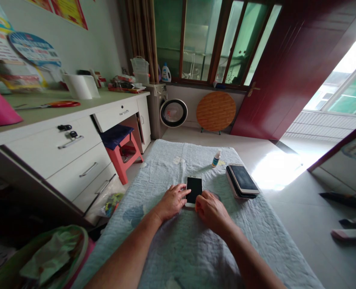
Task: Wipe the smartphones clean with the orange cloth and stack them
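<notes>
A white smartphone (194,190) with a dark screen lies face up on a pale blue quilted cloth (178,249). My left hand (172,200) rests flat beside its left edge, fingers stretched onto the phone's side. My right hand (211,210) sits at the phone's lower right corner with fingers curled and pressed down against the phone. To the right lies a stack of phones (242,181), the top one white-rimmed. A small spray bottle (216,159) with a blue label stands upright beyond the phone.
A white desk with drawers (75,152) runs along the left, a red stool (122,150) tucked under it. A washing machine (170,110) and round wooden tabletop (215,111) stand at the back wall. A dark red door (286,72) stands open at right. Bags (54,257) lie at lower left.
</notes>
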`<state>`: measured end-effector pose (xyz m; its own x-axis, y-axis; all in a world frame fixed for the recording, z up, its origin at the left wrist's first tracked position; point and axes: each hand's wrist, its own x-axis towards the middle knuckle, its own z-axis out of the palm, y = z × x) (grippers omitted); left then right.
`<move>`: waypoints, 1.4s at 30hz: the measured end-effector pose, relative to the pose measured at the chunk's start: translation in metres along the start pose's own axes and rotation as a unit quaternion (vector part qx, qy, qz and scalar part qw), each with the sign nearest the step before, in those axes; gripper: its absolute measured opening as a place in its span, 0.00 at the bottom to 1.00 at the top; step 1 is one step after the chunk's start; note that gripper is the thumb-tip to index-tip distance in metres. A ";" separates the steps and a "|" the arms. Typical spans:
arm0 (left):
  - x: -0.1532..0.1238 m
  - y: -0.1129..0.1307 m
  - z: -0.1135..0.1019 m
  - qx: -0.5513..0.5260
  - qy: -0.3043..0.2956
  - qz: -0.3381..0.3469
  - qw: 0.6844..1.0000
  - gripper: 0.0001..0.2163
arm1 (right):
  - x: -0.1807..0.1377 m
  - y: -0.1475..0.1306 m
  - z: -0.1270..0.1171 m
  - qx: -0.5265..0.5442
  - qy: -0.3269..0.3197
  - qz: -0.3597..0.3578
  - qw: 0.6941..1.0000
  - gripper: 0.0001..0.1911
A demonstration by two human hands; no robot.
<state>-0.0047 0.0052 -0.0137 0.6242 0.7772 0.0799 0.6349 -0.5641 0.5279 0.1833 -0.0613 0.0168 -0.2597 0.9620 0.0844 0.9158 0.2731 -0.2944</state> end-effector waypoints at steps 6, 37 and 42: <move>0.000 0.001 -0.001 0.003 -0.007 0.005 1.000 0.19 | 0.008 -0.011 0.012 -0.014 0.022 -0.020 0.999 0.05; -0.005 0.004 -0.004 -0.007 -0.009 0.002 1.000 0.26 | 0.004 0.025 0.002 0.125 0.094 0.051 0.986 0.06; -0.005 0.008 -0.003 -0.003 0.003 -0.004 1.000 0.27 | 0.004 0.014 0.007 0.128 0.086 0.031 0.988 0.09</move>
<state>-0.0046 -0.0022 -0.0075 0.6169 0.7830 0.0803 0.6367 -0.5564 0.5340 0.1927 -0.0536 0.0066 -0.1295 0.9686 0.2123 0.8157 0.2258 -0.5326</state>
